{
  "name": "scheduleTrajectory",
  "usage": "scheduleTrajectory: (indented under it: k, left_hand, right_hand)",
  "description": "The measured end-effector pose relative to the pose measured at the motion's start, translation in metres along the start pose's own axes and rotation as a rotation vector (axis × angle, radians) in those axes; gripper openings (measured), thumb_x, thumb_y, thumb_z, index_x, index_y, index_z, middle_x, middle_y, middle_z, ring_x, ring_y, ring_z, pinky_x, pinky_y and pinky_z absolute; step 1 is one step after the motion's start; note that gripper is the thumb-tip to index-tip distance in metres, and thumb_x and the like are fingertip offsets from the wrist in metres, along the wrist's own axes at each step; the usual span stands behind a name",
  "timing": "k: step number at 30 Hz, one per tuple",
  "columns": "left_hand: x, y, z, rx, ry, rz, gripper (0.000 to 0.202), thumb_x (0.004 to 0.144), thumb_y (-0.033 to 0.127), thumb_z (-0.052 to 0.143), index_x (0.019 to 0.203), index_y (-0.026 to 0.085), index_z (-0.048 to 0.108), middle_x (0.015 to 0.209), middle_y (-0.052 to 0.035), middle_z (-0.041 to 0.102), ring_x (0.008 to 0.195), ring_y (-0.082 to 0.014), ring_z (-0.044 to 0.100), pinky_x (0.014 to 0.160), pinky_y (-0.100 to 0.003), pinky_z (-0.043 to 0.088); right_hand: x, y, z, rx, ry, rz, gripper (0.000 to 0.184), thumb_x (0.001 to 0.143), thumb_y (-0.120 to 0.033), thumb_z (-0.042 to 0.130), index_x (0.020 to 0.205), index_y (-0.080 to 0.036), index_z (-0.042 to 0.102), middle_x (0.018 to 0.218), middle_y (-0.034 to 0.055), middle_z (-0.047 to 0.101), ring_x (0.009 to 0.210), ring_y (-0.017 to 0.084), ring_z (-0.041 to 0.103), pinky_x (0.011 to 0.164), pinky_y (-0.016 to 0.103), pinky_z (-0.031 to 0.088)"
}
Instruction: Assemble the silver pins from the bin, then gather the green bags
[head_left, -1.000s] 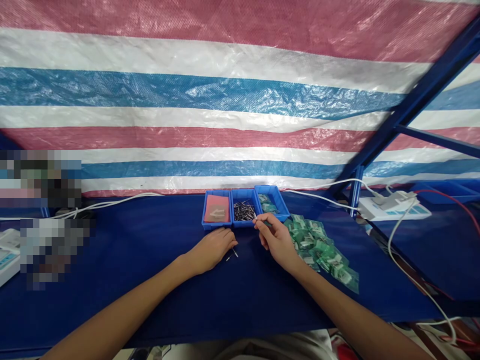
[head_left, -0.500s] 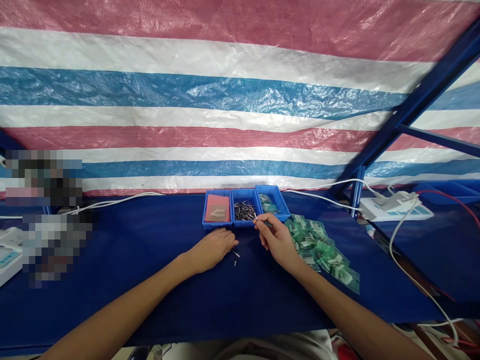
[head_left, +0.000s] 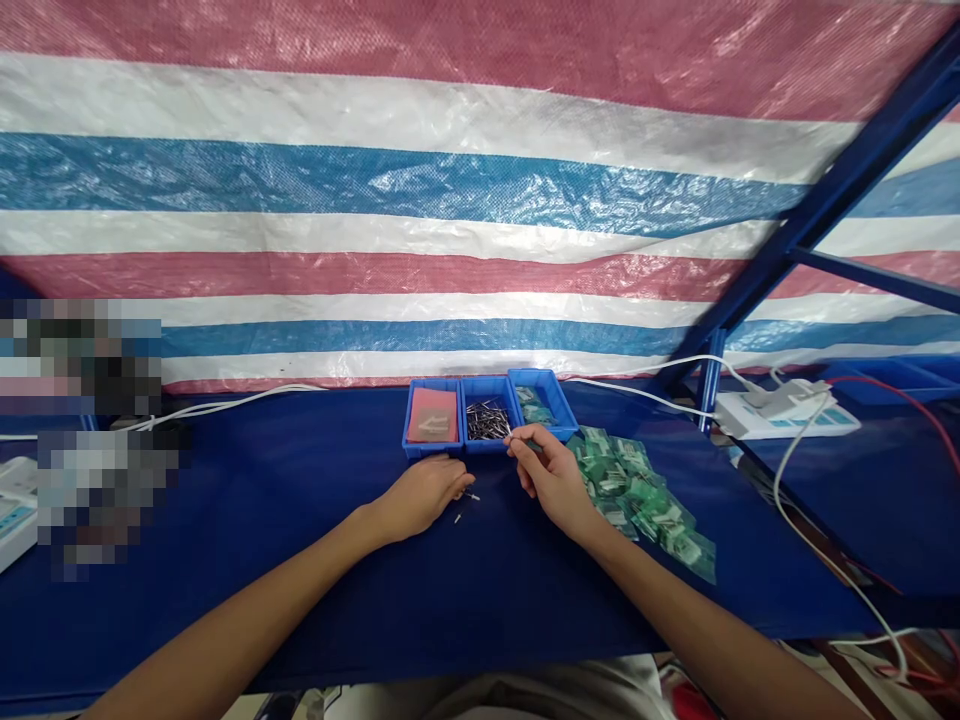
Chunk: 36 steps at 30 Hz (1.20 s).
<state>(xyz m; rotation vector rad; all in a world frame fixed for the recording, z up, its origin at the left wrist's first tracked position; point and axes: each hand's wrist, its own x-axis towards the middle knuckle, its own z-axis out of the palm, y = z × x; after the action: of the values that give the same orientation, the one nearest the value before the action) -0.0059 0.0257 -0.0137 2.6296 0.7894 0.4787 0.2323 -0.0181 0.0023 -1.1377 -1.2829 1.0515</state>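
Observation:
My left hand [head_left: 421, 496] lies on the blue cloth with its fingers curled. A small metal pin [head_left: 471, 495] sticks out from its fingertips. Another loose pin [head_left: 457, 519] lies just below it. My right hand [head_left: 550, 473] is raised beside it, thumb and forefinger pinched together at the front edge of the middle blue tray [head_left: 486, 446]; what they pinch is too small to make out. That tray holds several metal pins [head_left: 487, 420]. The left tray [head_left: 433, 415] holds a pink card, and the right tray [head_left: 559, 405] holds green packets.
A heap of green packets [head_left: 641, 492] lies right of my right hand. A white power strip [head_left: 780, 417] with cables sits at the far right beside a blue frame post [head_left: 709, 385]. A white device [head_left: 13, 515] sits at the left edge. A striped tarp hangs behind.
The loose pins by my left fingertips have shifted slightly as the fingers moved. My right hand has kept its pinch at the tray edge.

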Motion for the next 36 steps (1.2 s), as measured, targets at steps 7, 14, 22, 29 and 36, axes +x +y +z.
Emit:
scheduleTrajectory:
  k: [7, 14, 22, 29, 36]
  left_hand:
    - [-0.0010, 0.0003, 0.0003, -0.079, 0.006, -0.053, 0.040, 0.116, 0.037, 0.033, 0.089, 0.019, 0.056, 0.086, -0.0023, 0.062, 0.081, -0.0178, 0.059, 0.076, -0.029, 0.045]
    - [-0.0007, 0.0040, -0.0024, -0.137, 0.018, -0.071, 0.033, 0.116, 0.035, 0.037, 0.097, 0.019, 0.059, 0.094, -0.0026, 0.064, 0.087, -0.0177, 0.062, 0.079, -0.029, 0.047]
    - [-0.0014, 0.0025, -0.0019, -0.180, 0.039, -0.083, 0.028, 0.115, 0.033, 0.038, 0.107, 0.019, 0.061, 0.103, -0.0037, 0.066, 0.093, -0.0175, 0.065, 0.083, -0.028, 0.050]
    - [-0.0031, 0.0011, -0.0027, -0.160, 0.036, -0.051, 0.031, 0.116, 0.030, 0.033, 0.120, 0.020, 0.062, 0.113, -0.0056, 0.068, 0.102, -0.0187, 0.067, 0.092, -0.029, 0.052]
    - [-0.0034, 0.0037, -0.0044, -0.128, 0.045, -0.027, 0.031, 0.116, 0.030, 0.033, 0.127, 0.021, 0.061, 0.113, -0.0067, 0.066, 0.105, -0.0194, 0.066, 0.094, -0.031, 0.053]
  right_hand:
    - [0.0006, 0.0001, 0.0007, 0.008, 0.003, 0.003, 0.036, 0.096, -0.058, 0.068, 0.102, -0.023, 0.066, 0.089, 0.0015, 0.066, 0.048, 0.008, 0.050, 0.037, 0.019, 0.037]
    - [-0.0006, 0.0006, 0.0002, -0.010, 0.000, -0.011, 0.033, 0.098, -0.056, 0.067, 0.102, -0.023, 0.067, 0.088, 0.0012, 0.064, 0.049, 0.008, 0.050, 0.038, 0.019, 0.037]
    - [-0.0004, 0.0011, -0.0007, -0.030, -0.011, -0.009, 0.033, 0.100, -0.055, 0.064, 0.104, -0.022, 0.066, 0.084, 0.0004, 0.064, 0.049, 0.008, 0.049, 0.039, 0.020, 0.037]
    - [0.0002, 0.0038, -0.0008, -0.018, -0.007, -0.023, 0.031, 0.100, -0.054, 0.065, 0.104, -0.023, 0.066, 0.088, 0.0006, 0.065, 0.049, 0.008, 0.050, 0.039, 0.020, 0.036]
    - [-0.0003, 0.0050, -0.0015, -0.048, -0.019, -0.034, 0.029, 0.101, -0.052, 0.064, 0.104, -0.024, 0.065, 0.073, -0.0028, 0.056, 0.050, 0.010, 0.047, 0.042, 0.022, 0.036]
